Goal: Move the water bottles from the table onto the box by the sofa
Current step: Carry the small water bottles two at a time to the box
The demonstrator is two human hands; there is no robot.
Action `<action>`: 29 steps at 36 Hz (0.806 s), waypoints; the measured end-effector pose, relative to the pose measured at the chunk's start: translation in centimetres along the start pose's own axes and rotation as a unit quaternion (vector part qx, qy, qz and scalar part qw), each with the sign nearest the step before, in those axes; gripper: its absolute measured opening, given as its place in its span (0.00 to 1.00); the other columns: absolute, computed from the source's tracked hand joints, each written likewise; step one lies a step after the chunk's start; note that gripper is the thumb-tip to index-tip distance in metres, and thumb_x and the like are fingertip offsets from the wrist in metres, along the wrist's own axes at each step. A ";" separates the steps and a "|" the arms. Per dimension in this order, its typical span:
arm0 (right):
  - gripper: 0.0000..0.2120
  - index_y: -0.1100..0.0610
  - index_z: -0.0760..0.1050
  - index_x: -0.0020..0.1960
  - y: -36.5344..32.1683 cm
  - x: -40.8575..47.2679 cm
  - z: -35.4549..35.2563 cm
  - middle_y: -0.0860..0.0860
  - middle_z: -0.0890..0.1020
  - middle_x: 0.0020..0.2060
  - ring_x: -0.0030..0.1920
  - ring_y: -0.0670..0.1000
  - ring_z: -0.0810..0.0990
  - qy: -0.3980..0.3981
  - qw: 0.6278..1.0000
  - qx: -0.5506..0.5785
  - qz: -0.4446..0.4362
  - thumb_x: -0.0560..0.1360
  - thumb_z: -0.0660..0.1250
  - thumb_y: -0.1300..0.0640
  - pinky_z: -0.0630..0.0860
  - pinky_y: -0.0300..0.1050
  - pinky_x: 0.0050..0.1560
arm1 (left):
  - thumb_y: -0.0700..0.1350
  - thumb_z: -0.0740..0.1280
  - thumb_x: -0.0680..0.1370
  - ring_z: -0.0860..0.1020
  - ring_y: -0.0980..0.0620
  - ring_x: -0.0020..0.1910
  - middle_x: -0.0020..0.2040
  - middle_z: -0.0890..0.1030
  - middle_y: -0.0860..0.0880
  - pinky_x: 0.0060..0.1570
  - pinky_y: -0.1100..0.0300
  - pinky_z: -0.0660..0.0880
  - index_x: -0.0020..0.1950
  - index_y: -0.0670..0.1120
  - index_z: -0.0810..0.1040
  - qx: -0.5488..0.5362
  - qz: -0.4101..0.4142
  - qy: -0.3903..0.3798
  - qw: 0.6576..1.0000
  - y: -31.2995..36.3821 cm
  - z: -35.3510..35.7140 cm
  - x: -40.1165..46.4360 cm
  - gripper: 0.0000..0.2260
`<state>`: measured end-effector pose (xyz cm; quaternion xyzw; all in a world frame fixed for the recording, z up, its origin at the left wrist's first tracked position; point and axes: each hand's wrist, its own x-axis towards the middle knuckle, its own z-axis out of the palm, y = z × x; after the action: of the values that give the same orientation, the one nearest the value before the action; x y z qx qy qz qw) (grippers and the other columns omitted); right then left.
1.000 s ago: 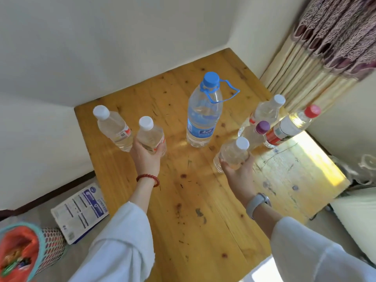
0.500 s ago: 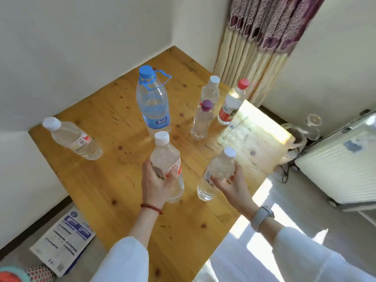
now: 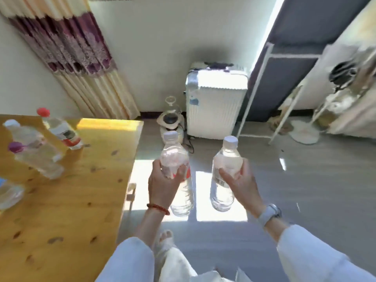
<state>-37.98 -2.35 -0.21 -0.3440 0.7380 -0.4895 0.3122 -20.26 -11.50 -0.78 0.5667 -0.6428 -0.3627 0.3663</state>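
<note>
In the head view, two small water bottles are carried upright over the grey floor, clear of the table edge. The left bottle [image 3: 176, 169] is gripped around its upper body by the left hand [image 3: 162, 184], fingers and thumb curled round it just below the shoulder, so that most of the bottle hangs beneath the grip. The right bottle [image 3: 224, 174] is held by the right hand [image 3: 242, 184] from behind and to the side, the thumb laid across the label and the fingers wrapped round the far side. Both white caps are kept pointing up, presumably so that the weight hangs steadily while the person walks. One bottle per hand is taken, which is judged to halve the trips.

The wooden table [image 3: 85, 200] lies to the left, and several bottles remain on it: a red-capped bottle [image 3: 61, 130], a purple-capped bottle [image 3: 36, 159] and a white-capped bottle [image 3: 22, 135] nearest the far corner, with another clear bottle [image 3: 8, 192] cut off at the frame edge. These appear tilted, which is probably lens distortion and blur.

The box by the sofa is not seen, nor is a sofa clearly made out. A white suitcase [image 3: 213, 104] stands against the far wall beside a curtain [image 3: 81, 64] and a metal rack [image 3: 284, 94]. The task is judged to be at the carrying stage, with placing not yet done.
</note>
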 end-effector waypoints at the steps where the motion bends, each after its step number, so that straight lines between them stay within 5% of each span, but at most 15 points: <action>1: 0.20 0.53 0.66 0.54 0.9 0.0 -2.4 0.47 0.77 0.45 0.45 0.49 0.77 0.033 0.999 -0.008 0.011 0.68 0.72 0.50 0.72 0.42 0.42 | 0.63 0.68 0.63 0.71 0.50 0.33 0.35 0.73 0.52 0.31 0.61 0.67 0.49 0.46 0.70 -0.003 0.010 -0.024 1.000 1.4 2.2 -0.6 0.25; 5: 0.18 0.54 0.66 0.50 3.9 -0.1 -11.0 0.45 0.73 0.39 0.39 0.49 0.73 0.159 0.986 -0.040 0.036 0.68 0.71 0.50 0.70 0.43 0.39 | 0.55 0.73 0.67 0.73 0.62 0.38 0.42 0.76 0.53 0.33 0.72 0.68 0.54 0.48 0.70 -0.025 0.063 -0.131 0.989 6.3 10.8 -2.6 0.22; 8: 0.17 0.55 0.65 0.49 6.1 -0.2 -16.9 0.43 0.71 0.37 0.36 0.42 0.71 0.219 0.973 -0.040 0.055 0.69 0.71 0.51 0.66 0.36 0.35 | 0.53 0.73 0.68 0.74 0.62 0.39 0.44 0.76 0.53 0.35 0.74 0.69 0.55 0.48 0.70 -0.026 0.107 -0.205 0.972 9.6 17.0 -3.5 0.21; 15: 0.21 0.54 0.66 0.47 12.1 0.3 -29.9 0.41 0.71 0.35 0.36 0.41 0.72 0.358 0.926 -0.023 0.122 0.64 0.70 0.43 0.66 0.35 0.34 | 0.56 0.72 0.68 0.78 0.52 0.44 0.47 0.78 0.52 0.45 0.56 0.75 0.55 0.49 0.69 -0.006 0.169 -0.340 0.925 17.0 32.7 -5.2 0.21; 23: 0.27 0.54 0.68 0.53 16.6 5.1 -45.6 0.45 0.77 0.41 0.40 0.46 0.77 0.458 0.870 -0.005 0.180 0.62 0.69 0.38 0.70 0.38 0.39 | 0.56 0.70 0.70 0.77 0.50 0.45 0.47 0.77 0.51 0.43 0.56 0.73 0.52 0.49 0.67 0.000 0.208 -0.473 0.856 26.9 52.4 -7.7 0.19; 29: 0.17 0.55 0.69 0.51 19.3 7.1 -56.5 0.42 0.76 0.38 0.38 0.40 0.75 0.519 0.829 0.016 0.210 0.69 0.71 0.49 0.70 0.28 0.35 | 0.59 0.66 0.66 0.77 0.48 0.42 0.45 0.78 0.49 0.39 0.57 0.70 0.47 0.49 0.65 0.008 0.265 -0.543 0.797 35.2 65.3 -11.4 0.19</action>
<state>-90.95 26.09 -0.78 0.1291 0.8376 -0.5305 -0.0156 -93.09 6.55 -1.03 0.0868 -0.8640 -0.4948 0.0341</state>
